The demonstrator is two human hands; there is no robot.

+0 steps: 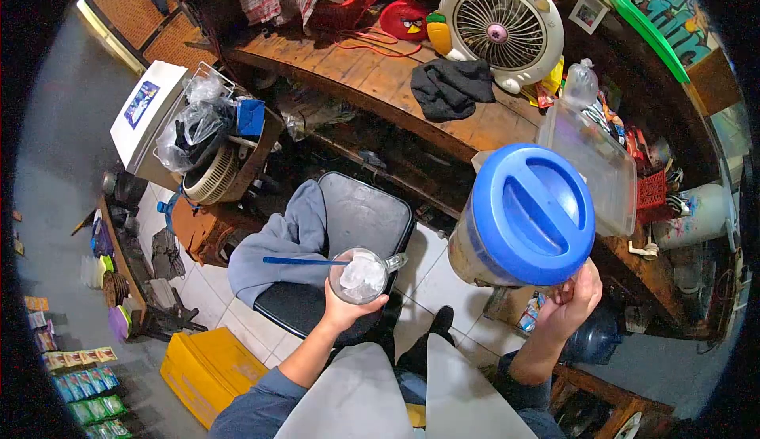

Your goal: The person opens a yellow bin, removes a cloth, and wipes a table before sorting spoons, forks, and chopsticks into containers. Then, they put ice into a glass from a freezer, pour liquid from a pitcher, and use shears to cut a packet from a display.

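My left hand (348,310) is wrapped round a clear glass mug (380,287) of white ice (363,273), held in front of the black chair. A thin blue stick (297,261), perhaps a straw or spoon handle, leans out of the mug to the left. At the right, my right hand (568,300) has its fingers curled at the near rim of a round blue lid (507,193). The lid sits on a large tub-like container (461,253), whose wall shows only on its left side. Part of my right fingers is hidden by the lid.
A black chair (368,209) with a grey cloth (277,253) stands ahead. Behind it runs a wooden bench (356,75) with a white fan (495,31) and black cloth (451,87). A clear plastic box (609,170) is beyond the lid; a yellow crate (210,372) lies lower left.
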